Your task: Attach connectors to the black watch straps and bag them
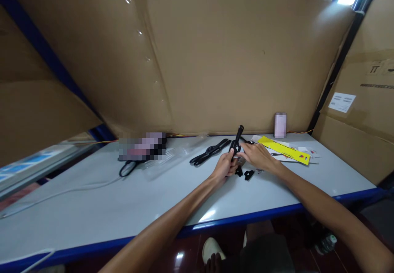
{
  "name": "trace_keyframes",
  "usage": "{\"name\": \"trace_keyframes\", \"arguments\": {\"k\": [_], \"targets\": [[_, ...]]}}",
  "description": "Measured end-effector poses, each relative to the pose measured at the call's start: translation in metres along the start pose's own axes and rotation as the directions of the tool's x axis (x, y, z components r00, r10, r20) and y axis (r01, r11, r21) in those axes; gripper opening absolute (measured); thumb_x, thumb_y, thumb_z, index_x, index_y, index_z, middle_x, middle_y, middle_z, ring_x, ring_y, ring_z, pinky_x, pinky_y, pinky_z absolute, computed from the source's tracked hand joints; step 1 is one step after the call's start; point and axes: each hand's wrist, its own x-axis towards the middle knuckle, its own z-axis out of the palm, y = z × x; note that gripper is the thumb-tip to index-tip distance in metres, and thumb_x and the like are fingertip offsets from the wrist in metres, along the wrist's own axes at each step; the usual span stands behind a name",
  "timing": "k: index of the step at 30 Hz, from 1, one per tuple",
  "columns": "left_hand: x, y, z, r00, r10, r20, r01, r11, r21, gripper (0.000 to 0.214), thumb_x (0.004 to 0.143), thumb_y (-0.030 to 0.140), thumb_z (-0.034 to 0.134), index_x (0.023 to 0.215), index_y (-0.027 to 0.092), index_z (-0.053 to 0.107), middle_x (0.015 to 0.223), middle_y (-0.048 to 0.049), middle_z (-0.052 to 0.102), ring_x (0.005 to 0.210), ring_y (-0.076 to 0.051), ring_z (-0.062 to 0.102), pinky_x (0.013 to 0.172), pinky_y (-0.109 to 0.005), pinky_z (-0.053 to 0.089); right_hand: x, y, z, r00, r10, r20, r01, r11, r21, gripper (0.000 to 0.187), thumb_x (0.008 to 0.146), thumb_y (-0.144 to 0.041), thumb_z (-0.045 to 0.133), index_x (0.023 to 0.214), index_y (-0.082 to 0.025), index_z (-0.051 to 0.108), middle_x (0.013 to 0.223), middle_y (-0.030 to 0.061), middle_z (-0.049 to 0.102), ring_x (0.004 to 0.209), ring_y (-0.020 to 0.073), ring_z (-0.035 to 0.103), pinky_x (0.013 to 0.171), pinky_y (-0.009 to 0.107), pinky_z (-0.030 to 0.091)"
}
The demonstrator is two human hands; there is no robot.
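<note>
My left hand (225,166) is closed round the lower end of a long black plastic handle piece (239,133), which points up and away from me. The piece has a rounded grip and a wider part with a cut-out. My right hand (255,156) reaches in from the right, with fingers bent together against that wider part; anything small between them is hidden. Below my hands lie a small black plate (248,175) and a second black part (239,171), partly covered. Small shiny metal bits (259,170) lie beside them. To the left rest more long black handle pieces (211,152).
A yellow printed card (285,150) lies on the right over papers and thin strips. Clear plastic packaging (175,156) and a blurred-out device (143,146) with a cable are on the left. A phone (280,125) leans against the cardboard wall (230,60). The table has a blue front edge (258,217).
</note>
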Motion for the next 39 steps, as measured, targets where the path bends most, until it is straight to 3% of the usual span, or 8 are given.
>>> {"name": "trace_keyframes", "arguments": {"k": [6,13,22,26,31,34,39], "targets": [[0.006,-0.013,-0.001,0.989,0.104,-0.108,-0.085,0.983,0.165,0.051,0.086,0.068,0.06,0.075,0.019,0.053,0.049,0.0103,0.03,0.039,-0.006,0.024,0.04,-0.021,0.014,0.001,-0.001,-0.003,0.992,0.112,-0.066,-0.101,0.983,0.151,0.034,0.107,-0.047,0.046,0.109,-0.018,0.063,0.098,0.0092,0.076,0.087,0.0222,0.07,0.073,0.029,0.04],[0.017,-0.03,-0.004,0.953,0.231,-0.198,-0.156,0.928,0.338,0.041,0.088,0.053,0.063,0.066,0.02,0.053,0.045,0.0057,0.04,0.045,-0.012,0.041,0.047,-0.024,0.023,0.001,-0.014,-0.001,0.982,0.174,0.074,-0.176,0.984,0.027,0.033,0.108,-0.038,0.038,0.116,-0.018,0.063,0.098,0.0133,0.077,0.09,0.0279,0.073,0.073,0.032,0.044],[0.009,-0.018,0.001,0.912,0.342,-0.227,-0.154,0.798,0.583,0.033,0.094,0.031,0.056,0.064,0.019,0.059,0.055,0.0001,0.052,0.058,-0.016,0.051,0.057,-0.026,0.031,0.001,-0.017,0.002,0.982,0.133,0.133,-0.124,0.989,-0.076,0.036,0.109,-0.035,0.034,0.124,-0.014,0.059,0.096,0.0171,0.077,0.088,0.0313,0.074,0.074,0.034,0.047],[0.01,-0.018,0.0,0.937,0.261,-0.23,-0.134,0.881,0.453,0.037,0.092,0.037,0.061,0.061,0.019,0.055,0.051,0.0024,0.046,0.049,-0.012,0.042,0.05,-0.025,0.026,-0.001,-0.014,0.002,0.987,0.027,0.159,-0.012,0.995,-0.1,0.032,0.109,-0.03,0.036,0.126,-0.013,0.057,0.098,0.0168,0.077,0.086,0.0295,0.074,0.072,0.032,0.045],[0.009,-0.013,-0.002,0.993,0.042,-0.11,-0.027,0.991,0.134,0.04,0.093,0.055,0.059,0.077,0.019,0.053,0.05,0.0106,0.031,0.038,-0.006,0.025,0.041,-0.021,0.015,0.0,0.001,0.0,0.998,0.064,0.024,-0.065,0.995,0.08,0.03,0.108,-0.041,0.043,0.115,-0.018,0.062,0.09,0.0087,0.076,0.084,0.0236,0.073,0.07,0.028,0.041],[0.007,-0.009,-0.004,0.996,0.02,-0.088,-0.015,0.998,0.057,0.043,0.092,0.06,0.059,0.08,0.019,0.052,0.05,0.0123,0.026,0.037,-0.005,0.021,0.039,-0.019,0.011,0.001,0.009,0.001,0.995,0.092,-0.042,-0.086,0.988,0.125,0.032,0.104,-0.046,0.054,0.118,-0.019,0.064,0.09,0.007,0.076,0.087,0.0229,0.072,0.072,0.028,0.041],[0.007,-0.011,-0.005,0.996,0.066,-0.056,-0.062,0.996,0.068,0.053,0.087,0.065,0.063,0.067,0.022,0.037,0.051,0.0112,0.026,0.039,-0.004,0.023,0.039,-0.018,0.011,0.001,0.007,0.006,1.0,0.022,-0.021,-0.02,0.997,0.072,0.032,0.102,-0.043,0.059,0.121,-0.018,0.065,0.1,0.0102,0.077,0.091,0.0248,0.073,0.076,0.03,0.044]]}}
